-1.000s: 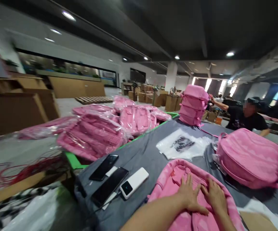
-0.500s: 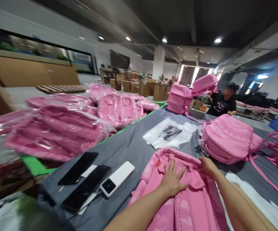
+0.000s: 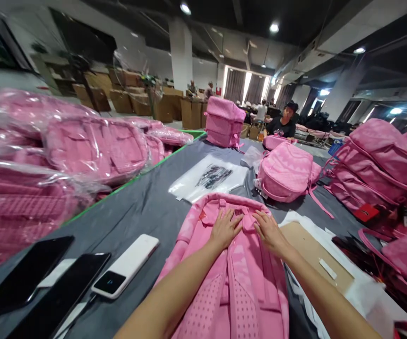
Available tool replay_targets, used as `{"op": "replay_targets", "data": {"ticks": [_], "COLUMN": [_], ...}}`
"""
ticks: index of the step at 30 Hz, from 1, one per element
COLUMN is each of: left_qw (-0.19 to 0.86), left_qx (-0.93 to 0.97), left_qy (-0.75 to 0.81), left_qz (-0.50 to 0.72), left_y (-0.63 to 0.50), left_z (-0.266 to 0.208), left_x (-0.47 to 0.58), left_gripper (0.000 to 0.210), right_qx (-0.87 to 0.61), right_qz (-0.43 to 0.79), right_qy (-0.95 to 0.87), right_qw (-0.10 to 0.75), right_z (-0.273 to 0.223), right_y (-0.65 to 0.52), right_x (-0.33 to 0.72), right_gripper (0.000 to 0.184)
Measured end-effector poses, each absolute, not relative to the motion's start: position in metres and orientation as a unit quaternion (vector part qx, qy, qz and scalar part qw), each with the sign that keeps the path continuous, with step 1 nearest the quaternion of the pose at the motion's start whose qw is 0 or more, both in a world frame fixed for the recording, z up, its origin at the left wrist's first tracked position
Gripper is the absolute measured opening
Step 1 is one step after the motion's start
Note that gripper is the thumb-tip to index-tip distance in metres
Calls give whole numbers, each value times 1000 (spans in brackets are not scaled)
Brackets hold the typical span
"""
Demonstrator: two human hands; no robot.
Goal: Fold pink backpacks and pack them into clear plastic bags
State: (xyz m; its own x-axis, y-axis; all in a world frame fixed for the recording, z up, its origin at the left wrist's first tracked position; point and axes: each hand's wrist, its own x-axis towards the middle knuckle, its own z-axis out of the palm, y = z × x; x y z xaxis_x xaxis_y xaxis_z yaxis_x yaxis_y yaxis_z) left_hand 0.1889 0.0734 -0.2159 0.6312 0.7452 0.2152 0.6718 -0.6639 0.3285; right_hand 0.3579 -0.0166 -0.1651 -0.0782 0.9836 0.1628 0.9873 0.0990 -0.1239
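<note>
A pink backpack lies in front of me on the grey-covered table, its shoulder straps facing up. My left hand rests on its upper part beside the strap tops, fingers spread. On the upper right side of the same backpack lies my right hand, palm down with fingers stretched out. Neither hand grips anything. Just beyond the backpack is a stack of clear plastic bags with dark print. Another pink backpack lies farther back to the right.
At left are a white power bank and two dark phones. Plastic-wrapped pink backpacks are heaped past the green edge. More pink backpacks are piled at right, near cardboard on white sheets. A co-worker is across the table.
My view has turned right. My right hand has gone from the backpack's upper right edge onto its strap side and lies flat. A pink backpack near the co-worker has come down lower.
</note>
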Motion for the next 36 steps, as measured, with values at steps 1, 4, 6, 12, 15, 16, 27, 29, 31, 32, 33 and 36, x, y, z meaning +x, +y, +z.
{"op": "replay_targets", "data": {"ticks": [1,4,6,12,15,16,27,29,31,32,33,36], "left_qw": [121,156,178,246,237,221,105,103,95,88,83,81], "left_qx": [896,896,904,949,969,973,976,982,988,988,985,969], "left_qy": [396,392,372,189,41,17,144,121,85,88,107,195], "left_qz": [163,139,112,56,64,66,125,98,87,95,106,129], "left_y": [75,82,81,-8,-52,-58,-47,-37,-20,-12,-5,5], "left_z": [-214,-204,-190,-138,-145,-155,-227,-219,-213,-212,-213,-227], "left_x": [189,189,184,115,94,93,110,107,99,94,89,77], "left_gripper": [47,46,45,34,36,35,25,22,32,41,50,71], "right_qx": [-651,-604,-607,-633,-639,-641,-450,-274,-198,-200,-212,-194], "right_qz": [-5,57,101,46,25,19,18,28,59,81,104,153], "right_qy": [-751,-791,-787,-762,-757,-754,-851,-946,-974,-974,-970,-968], "right_qw": [109,79,50,130,137,141,271,174,92,68,54,32], "right_z": [-168,-179,-188,-215,-223,-226,-195,-182,-178,-179,-182,-203], "right_y": [-37,-79,-90,-85,-79,-77,-93,-110,-120,-121,-121,-113], "right_x": [344,304,287,282,279,277,278,269,261,258,256,253], "right_gripper": [50,73,72,52,49,48,30,19,14,13,14,20]}}
